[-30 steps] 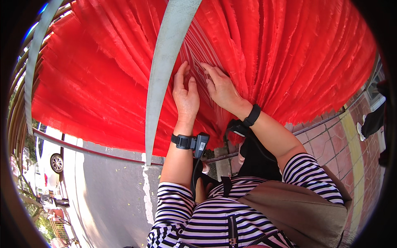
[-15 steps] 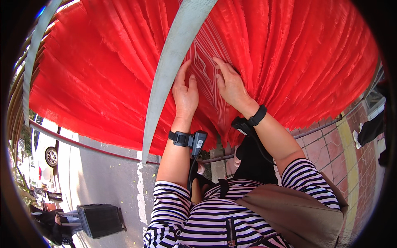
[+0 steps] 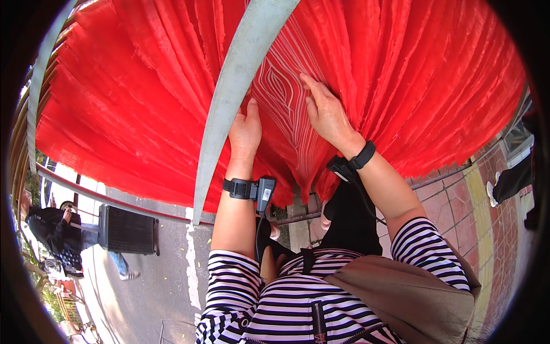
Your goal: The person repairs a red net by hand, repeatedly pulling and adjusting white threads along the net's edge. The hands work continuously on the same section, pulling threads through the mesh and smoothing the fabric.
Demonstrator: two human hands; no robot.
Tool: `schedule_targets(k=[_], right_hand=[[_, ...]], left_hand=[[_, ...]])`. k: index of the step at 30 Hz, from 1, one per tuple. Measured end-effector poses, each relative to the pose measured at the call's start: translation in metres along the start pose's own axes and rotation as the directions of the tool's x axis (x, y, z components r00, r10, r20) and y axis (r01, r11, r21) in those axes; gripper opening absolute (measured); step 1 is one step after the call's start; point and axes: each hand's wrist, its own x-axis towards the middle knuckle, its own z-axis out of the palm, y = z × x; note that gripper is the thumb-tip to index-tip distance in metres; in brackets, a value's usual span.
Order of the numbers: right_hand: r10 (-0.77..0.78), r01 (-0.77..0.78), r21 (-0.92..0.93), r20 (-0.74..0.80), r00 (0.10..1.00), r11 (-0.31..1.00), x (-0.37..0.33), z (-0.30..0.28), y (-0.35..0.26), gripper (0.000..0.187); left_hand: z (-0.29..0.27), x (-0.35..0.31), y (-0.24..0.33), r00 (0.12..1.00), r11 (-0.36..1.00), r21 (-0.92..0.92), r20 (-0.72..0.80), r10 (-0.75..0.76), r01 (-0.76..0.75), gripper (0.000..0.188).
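Note:
A wide spread of red cloth (image 3: 395, 74), gathered in many ragged-edged folds, lies in front of me. Between two banks of folds shows a red panel with thin white curved lines (image 3: 281, 86). My left hand (image 3: 246, 135) is at the left side of this panel, thumb up and apart; a pale grey curved strip (image 3: 234, 86) hides part of its fingers. At the panel's right side, my right hand (image 3: 331, 114) rests against the folds, fingers stretched and apart. Neither hand grips anything that I can see.
A thin curved rail (image 3: 109, 196) runs below the cloth's near edge. On the left a person (image 3: 54, 232) walks on the grey road with a black suitcase (image 3: 129, 229). To the right are red paving (image 3: 458, 212) and another person's dark-trousered leg (image 3: 513, 178).
My hands have moved farther apart, the left leftward and partly behind the grey strip, the right slightly rightward. More of the lined panel shows. The person with the suitcase has moved up the picture.

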Motion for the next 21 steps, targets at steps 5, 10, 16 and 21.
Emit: schedule_targets(k=[5,10,16,21], right_hand=[[-0.002,0.0,0.048,0.047,0.999,0.999,-0.005,0.006,-0.005,0.046],[-0.022,0.022,0.004,0.103,0.994,1.0,-0.013,0.011,-0.011,0.039],[0.024,-0.031,0.064,0.11,0.994,0.997,-0.022,0.019,-0.011,0.035],[0.136,-0.172,0.156,0.218,0.966,0.973,-0.047,0.04,-0.004,0.027]], left_hand=[[0.006,-0.005,0.002,0.994,0.994,0.054,0.043,0.096,-0.099,0.037],[0.011,-0.016,-0.007,0.992,0.992,0.083,0.088,0.086,-0.094,0.026],[0.018,-0.028,-0.029,0.978,0.999,0.036,0.201,-0.047,0.041,0.018],[0.024,-0.042,-0.057,0.949,0.987,0.047,0.274,-0.158,0.151,0.018]])
